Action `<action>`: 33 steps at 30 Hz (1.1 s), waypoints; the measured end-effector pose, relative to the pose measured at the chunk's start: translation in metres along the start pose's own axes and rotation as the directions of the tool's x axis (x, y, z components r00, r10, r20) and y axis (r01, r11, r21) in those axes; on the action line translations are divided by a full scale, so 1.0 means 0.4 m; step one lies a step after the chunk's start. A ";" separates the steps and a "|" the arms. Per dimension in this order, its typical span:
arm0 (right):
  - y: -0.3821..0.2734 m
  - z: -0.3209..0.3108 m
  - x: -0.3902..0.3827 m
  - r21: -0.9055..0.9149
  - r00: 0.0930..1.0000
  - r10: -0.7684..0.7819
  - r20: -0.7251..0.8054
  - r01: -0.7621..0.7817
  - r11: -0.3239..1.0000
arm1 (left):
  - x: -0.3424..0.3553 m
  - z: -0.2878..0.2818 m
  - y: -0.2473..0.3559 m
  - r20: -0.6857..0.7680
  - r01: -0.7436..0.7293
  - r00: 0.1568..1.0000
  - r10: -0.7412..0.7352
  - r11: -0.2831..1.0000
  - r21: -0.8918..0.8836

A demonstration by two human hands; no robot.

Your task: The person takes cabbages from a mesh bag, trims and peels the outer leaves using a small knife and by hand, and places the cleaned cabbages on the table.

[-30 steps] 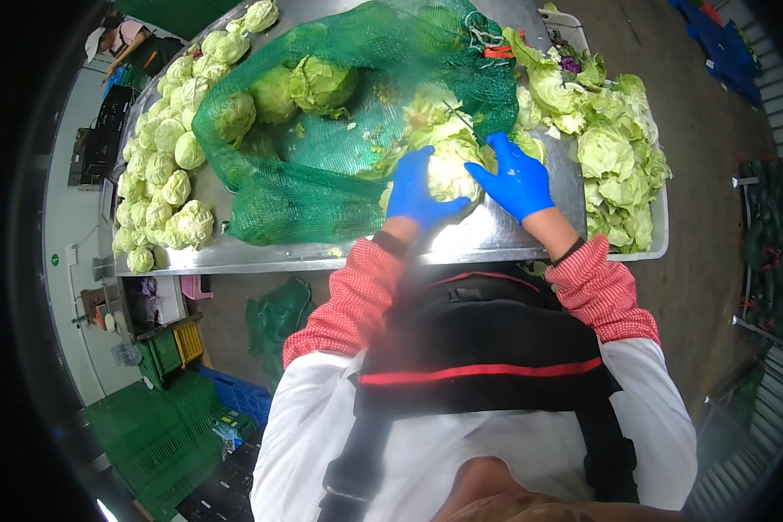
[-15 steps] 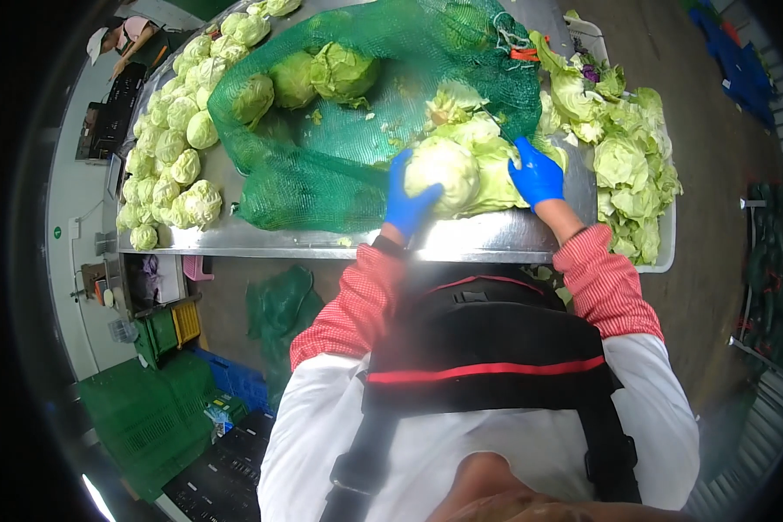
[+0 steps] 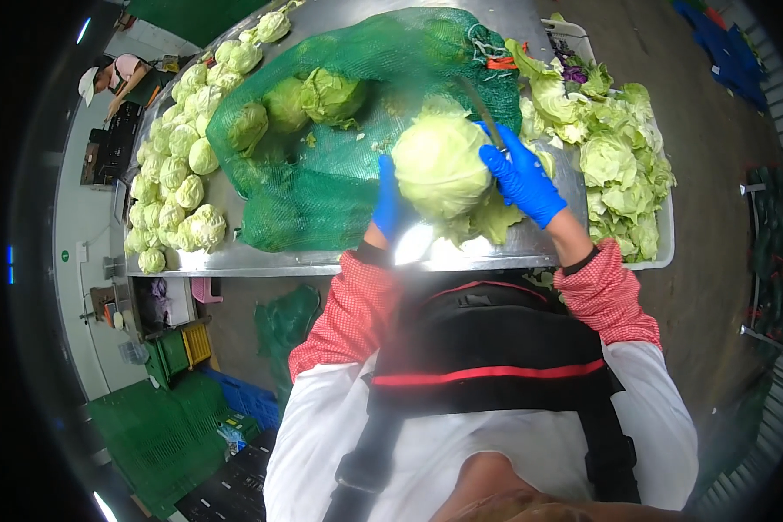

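Note:
A pale round cabbage head [image 3: 438, 165] sits upright between my hands, with loose outer leaves [image 3: 496, 224] below it. My left hand [image 3: 384, 198], in a blue glove and slightly blurred, holds the cabbage from the left; some fingers are hidden behind it. My gloved right hand [image 3: 522, 178] is closed on a knife [image 3: 476, 104] at the cabbage's right side, its blade pointing up and away. Behind them lies a green mesh sack [image 3: 296, 209] on the steel table [image 3: 304, 264], with several cabbages [image 3: 331, 96] inside.
Many trimmed cabbages [image 3: 183, 139] are piled on the table's left. A white crate [image 3: 664, 239] heaped with leaves is on the right. Green mesh [image 3: 283, 322] and a blue crate [image 3: 244, 396] lie on the floor. A co-worker [image 3: 122, 78] in a white cap bends over black crates at upper left.
The cabbage has come up between my hands and turned its rounded side upward. My right hand has risen along its right side, and the knife blade now shows clearly above it.

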State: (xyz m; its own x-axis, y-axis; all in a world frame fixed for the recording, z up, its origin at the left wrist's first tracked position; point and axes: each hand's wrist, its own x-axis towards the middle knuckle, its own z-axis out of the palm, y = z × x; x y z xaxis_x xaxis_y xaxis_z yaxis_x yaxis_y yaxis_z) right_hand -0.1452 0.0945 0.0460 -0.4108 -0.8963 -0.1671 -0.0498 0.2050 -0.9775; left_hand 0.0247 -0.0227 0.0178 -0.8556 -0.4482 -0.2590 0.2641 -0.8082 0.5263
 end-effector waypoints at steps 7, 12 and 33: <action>0.038 0.036 -0.023 -0.280 0.996 -0.069 0.052 0.081 0.957 | -0.021 -0.038 -0.048 0.023 0.005 1.000 0.001 0.970 -0.244; 0.159 0.025 -0.004 -0.218 0.985 -0.078 -0.156 0.043 0.975 | 0.004 -0.052 -0.065 0.082 -0.376 0.907 0.413 0.706 0.600; 0.058 0.016 -0.073 -0.214 0.850 -0.372 -0.372 0.312 0.926 | 0.012 -0.034 -0.150 0.133 -0.390 0.918 0.373 0.790 0.473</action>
State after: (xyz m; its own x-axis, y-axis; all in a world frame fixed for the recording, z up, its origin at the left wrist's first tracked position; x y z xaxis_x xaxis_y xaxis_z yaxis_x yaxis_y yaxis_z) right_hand -0.1287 0.1227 0.0275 -0.6693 -0.6922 0.2699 -0.3688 -0.0058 -0.9295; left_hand 0.0108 0.0183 -0.0260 -0.7463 -0.6623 0.0666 0.3317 -0.2834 0.8998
